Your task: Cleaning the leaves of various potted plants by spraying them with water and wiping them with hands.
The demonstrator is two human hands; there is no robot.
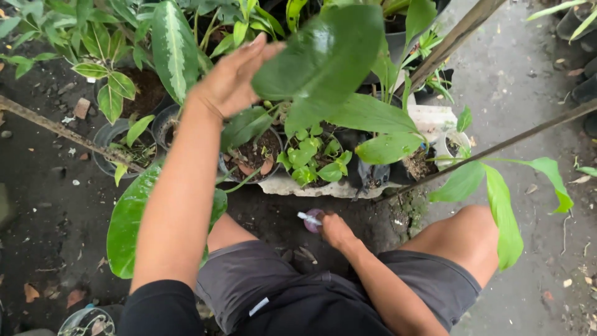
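Covering most of the small purple object [313,220], the right hand [336,231] is closed on it low on the dark soil between the knees; only 1 white tip shows, so its kind is unclear. The left hand [235,79], open and flat, presses against 1 broad glossy green leaf [323,56] above 3 dark pots [104,138]

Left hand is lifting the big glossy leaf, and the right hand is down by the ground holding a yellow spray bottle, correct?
Not quite: the head view shows the spray bottle in the right hand is purple with a white nozzle, not yellow. The rest stands: the left hand is raised against the big glossy leaf, and the right hand is low near the ground.
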